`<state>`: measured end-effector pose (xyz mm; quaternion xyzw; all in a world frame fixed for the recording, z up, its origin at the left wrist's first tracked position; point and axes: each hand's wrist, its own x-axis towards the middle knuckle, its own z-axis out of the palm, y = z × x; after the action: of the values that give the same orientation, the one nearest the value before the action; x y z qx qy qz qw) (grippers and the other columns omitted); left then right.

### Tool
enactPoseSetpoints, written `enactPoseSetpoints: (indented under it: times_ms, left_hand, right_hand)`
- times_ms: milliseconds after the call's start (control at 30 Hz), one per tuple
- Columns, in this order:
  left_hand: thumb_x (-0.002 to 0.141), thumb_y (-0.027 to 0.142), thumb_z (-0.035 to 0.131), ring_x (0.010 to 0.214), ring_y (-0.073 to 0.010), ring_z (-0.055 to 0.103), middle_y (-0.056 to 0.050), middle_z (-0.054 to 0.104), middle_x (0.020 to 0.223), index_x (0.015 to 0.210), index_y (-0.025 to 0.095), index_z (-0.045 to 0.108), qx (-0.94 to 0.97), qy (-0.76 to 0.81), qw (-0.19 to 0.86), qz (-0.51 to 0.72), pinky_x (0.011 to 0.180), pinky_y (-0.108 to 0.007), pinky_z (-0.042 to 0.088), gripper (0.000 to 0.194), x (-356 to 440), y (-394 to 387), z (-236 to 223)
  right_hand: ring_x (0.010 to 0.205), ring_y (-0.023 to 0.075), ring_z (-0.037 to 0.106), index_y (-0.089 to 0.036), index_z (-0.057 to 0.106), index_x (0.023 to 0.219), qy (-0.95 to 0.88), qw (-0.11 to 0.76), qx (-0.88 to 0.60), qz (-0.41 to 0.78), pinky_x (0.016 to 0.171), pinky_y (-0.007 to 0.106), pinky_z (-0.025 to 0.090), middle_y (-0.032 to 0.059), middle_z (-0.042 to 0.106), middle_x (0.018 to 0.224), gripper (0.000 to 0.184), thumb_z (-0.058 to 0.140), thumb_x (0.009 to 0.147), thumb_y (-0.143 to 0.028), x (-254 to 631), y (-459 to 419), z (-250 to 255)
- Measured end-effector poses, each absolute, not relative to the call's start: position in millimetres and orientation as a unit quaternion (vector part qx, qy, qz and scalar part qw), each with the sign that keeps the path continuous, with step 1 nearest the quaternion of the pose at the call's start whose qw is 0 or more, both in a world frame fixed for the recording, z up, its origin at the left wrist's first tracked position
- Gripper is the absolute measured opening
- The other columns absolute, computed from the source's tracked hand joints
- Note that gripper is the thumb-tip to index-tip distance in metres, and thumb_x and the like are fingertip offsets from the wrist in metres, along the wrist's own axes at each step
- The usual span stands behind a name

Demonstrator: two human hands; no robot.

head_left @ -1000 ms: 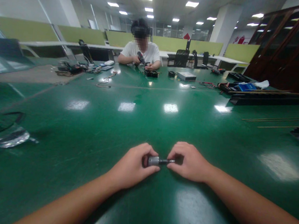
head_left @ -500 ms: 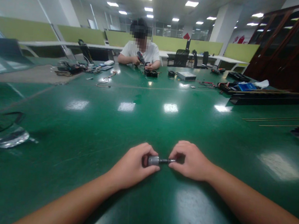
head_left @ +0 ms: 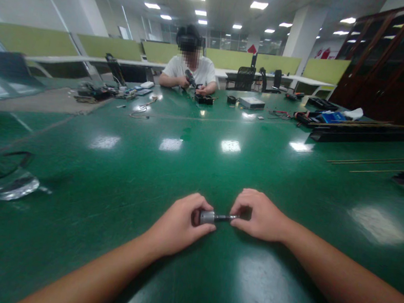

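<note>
My left hand (head_left: 181,225) is closed around a short grey metal cylinder (head_left: 207,217), thumb below and fingers above. Out of the cylinder's right end runs a thin dark rod (head_left: 221,218) with a shiny tip. The thumb and fingertips of my right hand (head_left: 258,216) pinch that rod near its far end. Both hands are low over the green tabletop (head_left: 169,177). I cannot make out exactly what kind of part this is, and my palm hides its left end.
Across the table a person (head_left: 190,69) in a white shirt holds a power drill (head_left: 190,77) over a small black box (head_left: 204,99). Clear plastic packaging (head_left: 7,181) lies at left. Long thin rods (head_left: 381,161) and a black channel (head_left: 359,133) are at right.
My right hand has shifted slightly to the right and up, its fingertips still on the rod. My left hand keeps its hold on the cylinder without visible movement.
</note>
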<state>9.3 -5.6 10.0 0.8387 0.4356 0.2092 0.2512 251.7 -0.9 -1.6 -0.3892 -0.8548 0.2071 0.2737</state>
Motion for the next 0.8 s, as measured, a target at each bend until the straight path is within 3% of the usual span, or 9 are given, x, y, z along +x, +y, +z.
enactPoseSetpoints:
  times_ms: [333,800]
  left_hand:
    - [0.077,0.029,0.075,0.074,-0.0174,0.059,-0.001,0.063,0.084,0.092,0.019,0.064,0.839,0.439,0.249,0.203,0.068,-0.028,0.044,0.021,9.1,-5.6,11.1]
    - [0.079,0.029,0.074,0.075,-0.0176,0.058,-0.001,0.062,0.086,0.093,0.019,0.064,0.835,0.44,0.261,0.205,0.069,-0.028,0.043,0.02,9.1,-5.0,8.4]
  right_hand:
    - [0.07,0.0148,0.061,-0.019,0.069,0.074,-0.852,0.26,-0.4,0.214,0.091,0.039,0.039,-0.0022,0.067,0.071,0.009,0.076,0.07,-0.017,255.4,1.9,-2.4]
    - [0.072,0.0168,0.061,-0.018,0.069,0.073,-0.852,0.231,-0.415,0.22,0.08,0.034,0.043,0.0002,0.069,0.072,0.007,0.075,0.07,-0.018,272.2,7.3,5.3]
